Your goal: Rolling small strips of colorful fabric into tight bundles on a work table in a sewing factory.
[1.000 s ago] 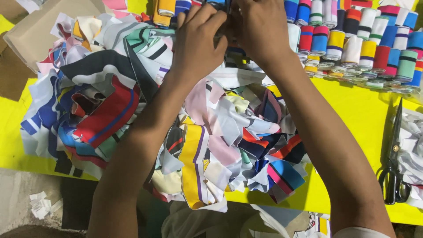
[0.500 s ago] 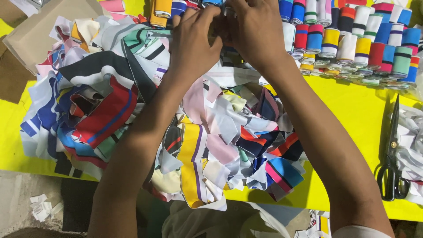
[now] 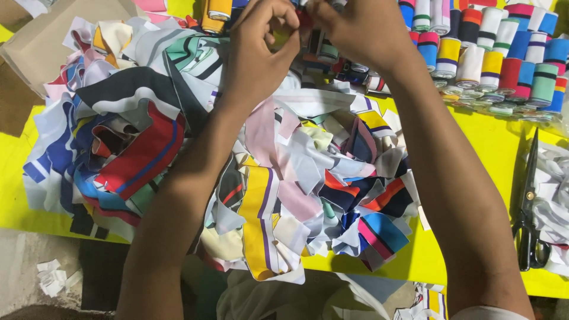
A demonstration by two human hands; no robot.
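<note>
Overhead, both hands are seen raised together at the top edge of the view, above a heap of striped fabric strips (image 3: 284, 195) spread over a yellow table (image 3: 486, 154). The left hand (image 3: 258, 56) is curled, its fingertips (image 3: 283, 24) pinched in towards the thumb. The right hand (image 3: 355, 32) is brought against it from the other side, knuckles up, fingers folded down and inward. Between the two sets of fingertips a small red piece (image 3: 304, 18) is glimpsed, largely hidden by the fingers and partly cut off by the frame; it appears to be nipped by both hands at once, though what it is cannot be told. It is held clear of the heap, directly above the near end of the rolled strips (image 3: 504, 65), which are packed upright in rows along the far side of the table.

The heap lies beneath both forearms, reaching from a broad red strip with a blue line (image 3: 142, 154) on the left to a wide yellow strip edged in purple (image 3: 258, 219) at the front edge. A pair of black scissors (image 3: 529, 213) is laid well apart on the right, beside a pile of pale scraps (image 3: 554, 195). A cardboard box (image 3: 53, 35) stands at the upper left.
</note>
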